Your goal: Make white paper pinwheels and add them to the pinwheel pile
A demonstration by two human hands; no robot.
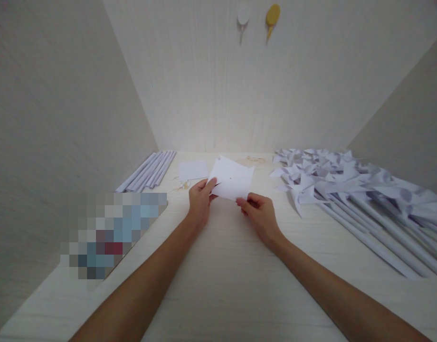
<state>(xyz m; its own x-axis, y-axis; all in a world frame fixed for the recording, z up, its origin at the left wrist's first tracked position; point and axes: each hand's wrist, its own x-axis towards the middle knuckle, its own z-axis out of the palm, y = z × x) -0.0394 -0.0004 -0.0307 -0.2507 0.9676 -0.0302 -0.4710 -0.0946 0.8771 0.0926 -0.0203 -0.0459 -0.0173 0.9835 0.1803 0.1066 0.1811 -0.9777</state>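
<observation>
Held up in front of me is a white paper square (231,178), with slits cut in from its corners and a small dark hole near its middle. My left hand (200,202) pinches it at the left edge, thumb on top and fingers underneath. With thumb and fingertips, my right hand (258,213) grips the lower right corner. Behind and to the left, a flat white sheet of paper (193,170) lies on the table, partly beside the held square.
Rolled white paper sticks (149,171) lie at the back left. A pile of white paper pinwheels (332,173) on paper sticks fills the right side. Small tan sticks (185,185) lie near the flat sheet. A blurred-out item (129,228) sits left. Two hooks (273,15) are on the wall.
</observation>
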